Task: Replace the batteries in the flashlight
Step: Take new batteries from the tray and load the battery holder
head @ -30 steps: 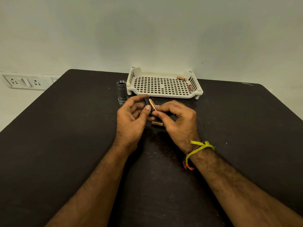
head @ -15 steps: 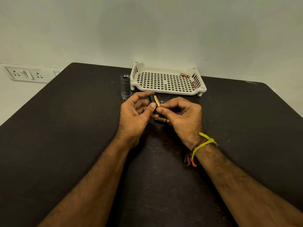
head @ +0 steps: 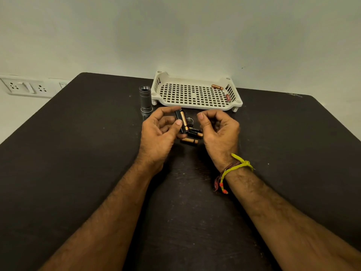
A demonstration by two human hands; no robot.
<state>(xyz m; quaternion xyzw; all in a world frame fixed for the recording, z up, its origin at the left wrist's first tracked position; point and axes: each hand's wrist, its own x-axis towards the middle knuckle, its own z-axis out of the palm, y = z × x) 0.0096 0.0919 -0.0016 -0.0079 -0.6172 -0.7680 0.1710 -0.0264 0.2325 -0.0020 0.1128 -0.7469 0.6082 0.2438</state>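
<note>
The left hand (head: pixel 158 133) is pinching a black holder (head: pixel 178 119) with one battery (head: pixel 184 120) in it, between thumb and fingers. The right hand (head: pixel 218 132) is curling its fingers beside it, holding nothing. Two batteries (head: pixel 189 141) are lying below the fingertips, two more in the tray (head: pixel 195 106); the grey flashlight tube (head: pixel 145 98) is standing upright beyond the left fingers.

The left hand (head: pixel 159 132) covers the lower end of the black battery holder (head: pixel 178 120) it grips, so how many cells sit in it cannot be told beyond the one copper battery (head: pixel 183 120) showing. The right hand (head: pixel 219 132) hides one end of the loose batteries (head: pixel 193 133) beside it, and its curled fingers may or may not hold something. Both forearms are cut off by the bottom edge, and the print on the two cells in the white tray (head: pixel 195 104) is too small to read.
</note>
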